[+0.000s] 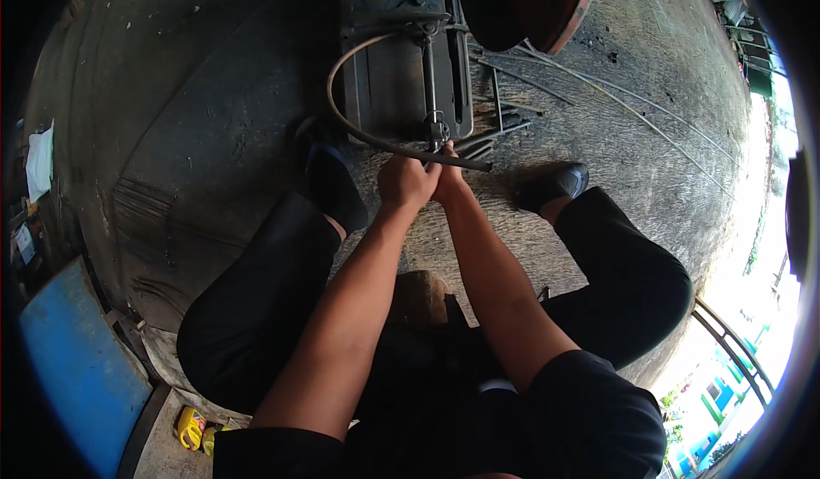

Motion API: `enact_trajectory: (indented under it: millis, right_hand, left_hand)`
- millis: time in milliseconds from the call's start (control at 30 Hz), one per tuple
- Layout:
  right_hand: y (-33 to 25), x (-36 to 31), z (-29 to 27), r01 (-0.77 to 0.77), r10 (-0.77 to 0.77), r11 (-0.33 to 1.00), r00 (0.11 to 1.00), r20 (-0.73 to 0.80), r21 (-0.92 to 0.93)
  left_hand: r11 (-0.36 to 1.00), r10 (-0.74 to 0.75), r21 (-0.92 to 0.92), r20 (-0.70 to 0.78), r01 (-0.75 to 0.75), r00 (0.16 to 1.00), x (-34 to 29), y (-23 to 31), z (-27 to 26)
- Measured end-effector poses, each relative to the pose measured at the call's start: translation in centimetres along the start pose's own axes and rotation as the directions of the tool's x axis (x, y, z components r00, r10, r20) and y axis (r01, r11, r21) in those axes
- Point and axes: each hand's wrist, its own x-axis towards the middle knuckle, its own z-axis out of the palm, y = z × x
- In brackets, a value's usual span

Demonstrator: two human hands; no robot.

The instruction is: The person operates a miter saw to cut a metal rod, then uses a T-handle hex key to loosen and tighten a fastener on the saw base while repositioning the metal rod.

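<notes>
My left hand and my right hand meet at the near end of a dark, grimy metal machine on the floor. The fingers of both are closed near a small metal fitting at the end of a straight rod. What they grip is mostly hidden by the hands. A long curved bar bows out to the left from the machine's far part and crosses just over my hands, its dark end sticking out to the right.
A rusty red round drum or bin stands beyond the machine on the right. Thin metal rods and short metal pieces lie beside it. My feet flank the machine. A blue panel and a yellow bottle are at the left.
</notes>
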Motion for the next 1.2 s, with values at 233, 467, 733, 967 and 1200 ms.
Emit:
enact_trajectory:
  millis: [233,467,733,967,1200]
  right_hand:
    - [1.2,-4.7,2.4,0.333,-0.814,0.278,0.58,-0.037,-0.901]
    - [3.8,-2.4,4.3,0.199,-0.829,-0.001,0.549,0.113,-0.98]
    - [0.6,-1.8,2.2,0.185,-0.726,-0.189,0.635,0.264,-0.964]
    - [-7.3,-2.9,-0.6,0.597,0.017,-0.094,0.801,0.598,-0.797]
    - [-8.5,-2.8,-2.0,0.163,0.165,0.527,0.943,0.288,-0.834]
  left_hand:
    - [0.323,-0.452,-0.674,0.507,0.665,0.734,3.6,-6.3,5.3]
    - [-0.207,0.282,-0.541,0.765,0.815,0.579,8.6,-7.8,10.6]
    - [-0.519,0.188,-0.515,0.71,0.682,0.679,6.7,-3.6,11.0]
    - [-0.722,-0.128,-0.581,0.645,0.375,0.754,6.7,-2.4,16.4]
    - [-0.565,-0.404,-0.758,0.598,0.325,0.693,6.2,-0.3,14.8]
